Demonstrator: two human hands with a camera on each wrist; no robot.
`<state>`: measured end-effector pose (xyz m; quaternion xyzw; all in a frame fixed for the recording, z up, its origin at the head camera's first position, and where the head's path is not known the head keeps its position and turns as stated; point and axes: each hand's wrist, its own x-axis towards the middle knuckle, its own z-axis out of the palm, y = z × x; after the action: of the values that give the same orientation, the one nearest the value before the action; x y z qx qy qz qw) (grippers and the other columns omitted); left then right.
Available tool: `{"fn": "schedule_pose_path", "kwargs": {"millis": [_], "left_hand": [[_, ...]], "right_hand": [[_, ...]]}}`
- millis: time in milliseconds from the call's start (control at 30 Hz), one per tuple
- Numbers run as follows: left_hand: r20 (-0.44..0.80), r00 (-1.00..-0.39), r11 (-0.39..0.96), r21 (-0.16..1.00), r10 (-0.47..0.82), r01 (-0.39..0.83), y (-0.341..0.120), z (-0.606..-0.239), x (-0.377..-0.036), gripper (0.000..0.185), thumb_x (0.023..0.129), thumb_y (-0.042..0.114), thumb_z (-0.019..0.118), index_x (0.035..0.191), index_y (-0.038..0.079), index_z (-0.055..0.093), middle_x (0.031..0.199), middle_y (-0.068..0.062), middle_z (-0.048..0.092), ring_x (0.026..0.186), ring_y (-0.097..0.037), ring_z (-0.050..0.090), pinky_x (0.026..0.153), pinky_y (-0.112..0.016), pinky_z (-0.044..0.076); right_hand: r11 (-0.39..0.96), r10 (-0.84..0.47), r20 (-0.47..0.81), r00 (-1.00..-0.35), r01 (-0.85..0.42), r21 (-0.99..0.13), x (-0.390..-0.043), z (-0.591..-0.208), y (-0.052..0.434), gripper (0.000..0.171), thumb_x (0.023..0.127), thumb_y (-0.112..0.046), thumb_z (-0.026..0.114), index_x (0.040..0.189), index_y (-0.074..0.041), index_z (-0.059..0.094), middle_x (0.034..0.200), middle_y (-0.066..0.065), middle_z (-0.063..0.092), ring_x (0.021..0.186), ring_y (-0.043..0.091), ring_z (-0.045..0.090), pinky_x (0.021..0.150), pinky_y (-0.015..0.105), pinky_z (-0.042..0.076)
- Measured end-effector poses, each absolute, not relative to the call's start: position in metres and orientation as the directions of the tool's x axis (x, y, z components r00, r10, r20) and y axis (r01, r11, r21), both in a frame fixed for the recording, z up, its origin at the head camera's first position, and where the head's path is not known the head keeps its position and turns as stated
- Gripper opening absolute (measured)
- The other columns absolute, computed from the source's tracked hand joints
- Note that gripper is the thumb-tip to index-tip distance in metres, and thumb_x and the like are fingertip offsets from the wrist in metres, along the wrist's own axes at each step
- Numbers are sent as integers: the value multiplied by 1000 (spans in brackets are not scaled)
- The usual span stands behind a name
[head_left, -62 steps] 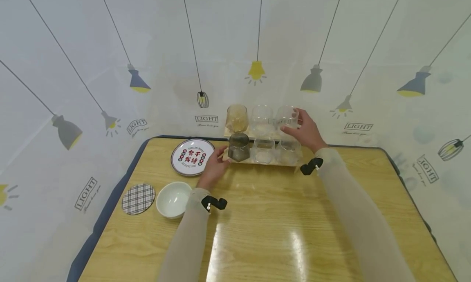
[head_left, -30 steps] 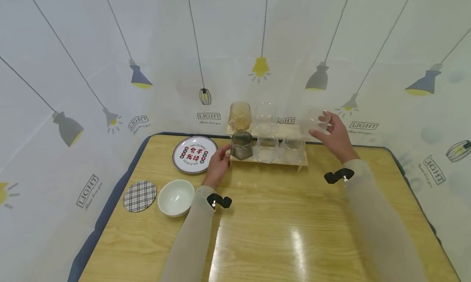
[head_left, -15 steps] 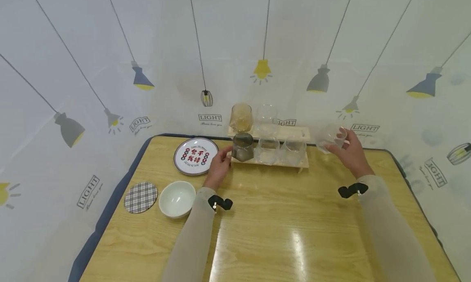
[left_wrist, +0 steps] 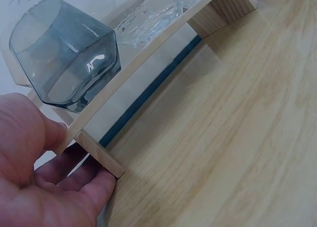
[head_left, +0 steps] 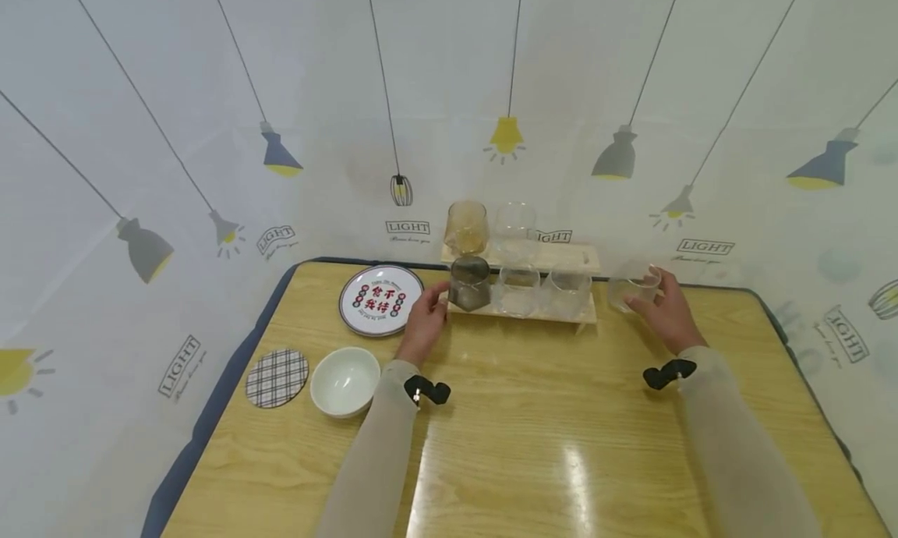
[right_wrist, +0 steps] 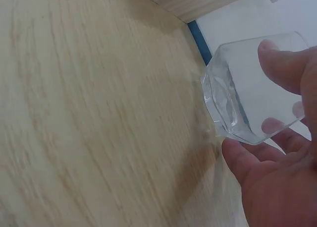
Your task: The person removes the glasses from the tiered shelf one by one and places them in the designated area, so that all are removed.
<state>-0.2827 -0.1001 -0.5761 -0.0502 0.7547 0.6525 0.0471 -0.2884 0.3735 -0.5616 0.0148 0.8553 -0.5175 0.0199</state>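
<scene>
A two-tier wooden cup rack (head_left: 571, 257) stands at the table's far edge. My left hand (head_left: 424, 325) grips its left end, the thumb at the lower shelf and the fingers around the end leg (left_wrist: 101, 155). Beside that thumb sits a smoky grey glass (left_wrist: 64, 53). Right of the rack, my right hand (head_left: 668, 313) holds a clear glass (right_wrist: 252, 88) between thumb and fingers, its faceted base close over the tabletop. The upper tier bears an amber glass (head_left: 466, 228) and a clear glass (head_left: 515, 228); two more clear glasses (head_left: 517, 295) share the lower tier with the grey one.
Left of the rack lies a white plate (head_left: 381, 327) with red lettering. A white bowl (head_left: 346, 382) and a round checked coaster (head_left: 277, 378) are nearer on the left. A wall covering (head_left: 449, 156) printed with lamps rises behind the table (head_left: 519, 413).
My right hand has lifted the clear glass off the rack's upper right spot, carried it right, and lowered it beside the rack. My left hand stays at the rack's left end.
</scene>
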Motion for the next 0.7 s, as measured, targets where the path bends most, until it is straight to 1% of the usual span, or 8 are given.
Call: {"fn": "schedule_pose_path", "kwargs": {"millis": [67,133,233,300,400,533,600,700], "left_hand": [[-137,-990,151,979,-18,-138,-99,-576,-283,40,111,17,50,149,24,58,158,-7,54,113,-21,62,95,-35,55],[-138,-990,153,978,-22,-139,-99,-577,-283,39,111,18,50,149,24,58,157,-8,55,111,-20,62,93,-33,55],[-132,-991,144,980,-22,-134,-99,-578,-283,39,111,18,51,148,24,59,154,-8,57,109,-20,62,90,-32,54],[-126,-992,141,982,-19,-127,-99,-579,-283,39,111,18,51,148,24,59,154,-8,57,108,-20,62,89,-31,54],[-125,-992,126,984,-10,-125,-99,-580,-283,39,111,17,51,148,23,60,153,-9,57,106,-20,62,87,-30,54],[-130,-992,109,986,-5,-129,-99,-580,-283,39,111,15,51,148,23,60,153,-10,58,103,-20,62,85,-28,54],[-129,-992,104,986,-6,-129,-100,-579,-283,39,111,14,51,148,23,60,152,-11,58,103,-20,62,84,-28,54],[-128,-992,102,986,-11,-128,-100,-576,-281,38,111,14,51,147,23,60,152,-11,58,103,-20,62,84,-29,54]], "right_hand": [[471,8,-49,-999,47,-881,-289,-562,374,100,102,-40,70,170,-11,3,172,26,21,153,53,31,97,24,52],[471,7,-56,-998,52,-880,-289,-563,374,100,103,-40,69,170,-10,2,173,26,18,155,53,28,108,37,52],[479,10,-72,-997,68,-875,-287,-562,374,102,102,-44,69,170,-11,0,175,24,14,157,53,22,119,60,41],[471,8,-79,-997,73,-879,-285,-560,373,104,102,-44,69,171,-11,-1,176,22,12,158,52,19,120,67,35],[478,14,-82,-997,79,-875,-282,-556,373,106,101,-44,71,170,-10,-2,177,22,7,160,51,14,123,68,27],[477,17,-59,-998,60,-877,-280,-544,373,107,100,-42,72,171,-12,-3,177,20,2,162,46,8,127,66,19],[484,19,-26,-999,32,-875,-279,-534,372,106,100,-44,72,171,-13,-1,178,19,3,163,42,8,128,64,19],[497,35,38,-999,-16,-868,-278,-516,366,104,99,-48,73,171,-12,7,178,15,10,164,37,11,130,62,19]]}}
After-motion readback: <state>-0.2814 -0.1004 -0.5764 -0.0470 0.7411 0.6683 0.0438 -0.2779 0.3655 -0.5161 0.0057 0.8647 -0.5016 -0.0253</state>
